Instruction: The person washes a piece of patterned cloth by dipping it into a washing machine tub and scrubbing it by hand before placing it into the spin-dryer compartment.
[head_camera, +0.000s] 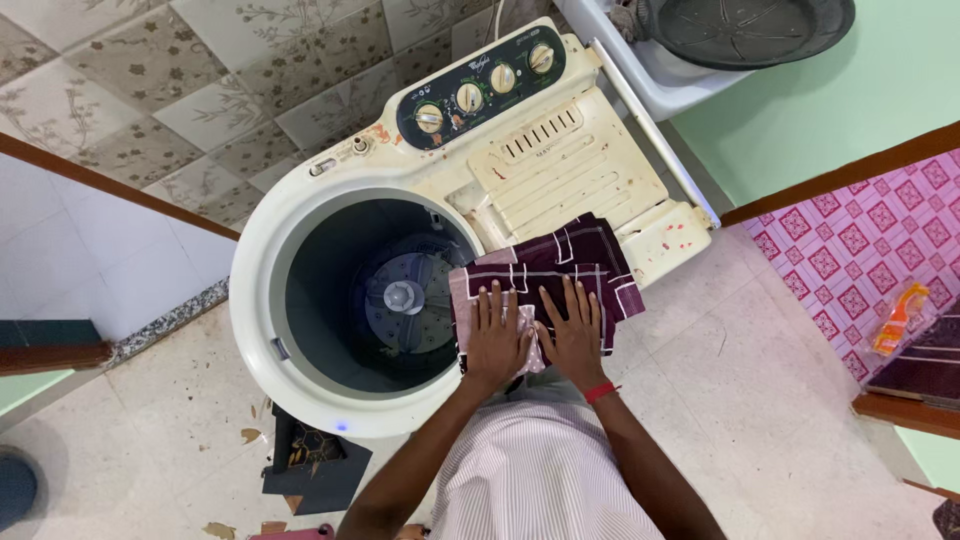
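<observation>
Both sets of fingers lie spread and flat, palms down, gripping nothing, just pressing on a folded cloth (560, 270) at the centre of the frame. The left hand (495, 335) rests on the cloth's pale pink corner; the right hand (572, 330) sits just beside it on the darker part, a red band (600, 392) round its wrist. The forearms run down to the lower edge of the frame, either side of a striped, finely ribbed shirt (535, 470).

The cloth is soft woven stuff, maroon with white box lines, lying on the washer (300, 210) top, partly on the ridged cream lid (570, 165) and partly overhanging the round tub (340, 270). The tub is smooth and dark inside, with a grey ribbed agitator (402, 297) at its bottom. At the upper centre a dark curved panel carries four round knobs (470, 97). The plastic casing looks yellowed and flecked with reddish marks.

A dark shallow basin (745, 28) sits at the upper right. The floor (760, 400) is pale speckled tile.
</observation>
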